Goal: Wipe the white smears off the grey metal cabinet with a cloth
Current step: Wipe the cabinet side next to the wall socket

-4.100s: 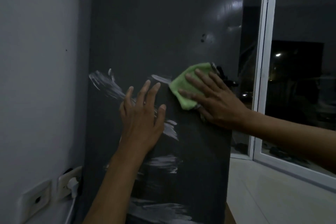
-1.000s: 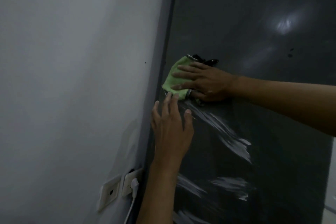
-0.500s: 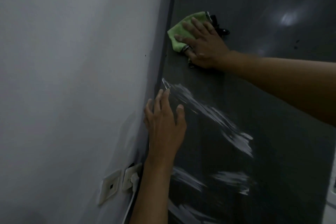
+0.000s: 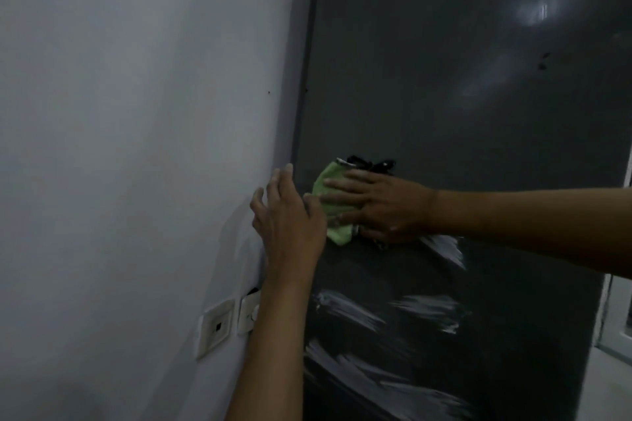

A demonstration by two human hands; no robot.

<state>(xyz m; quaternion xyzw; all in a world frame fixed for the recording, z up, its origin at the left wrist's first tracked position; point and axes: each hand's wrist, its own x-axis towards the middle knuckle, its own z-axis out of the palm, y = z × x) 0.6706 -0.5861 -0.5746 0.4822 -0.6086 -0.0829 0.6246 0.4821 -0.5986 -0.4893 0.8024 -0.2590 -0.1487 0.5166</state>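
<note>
We are looking from one head-worn camera, facing forward and slightly down, close to the cabinet [image 4: 478, 113] filling the right of the view and the wall [image 4: 136, 113] filling the left. We are seeing both forearms reaching in from below and from the right.

The cabinet [image 4: 461, 113] is a dark, glossy grey, streaked lower down with brushy white smears [image 4: 352, 309]. The cloth [image 4: 333, 212] against it is pale green. To the left the wall [image 4: 136, 147] is a plain bluish white, with white sockets [image 4: 215, 326].
</note>
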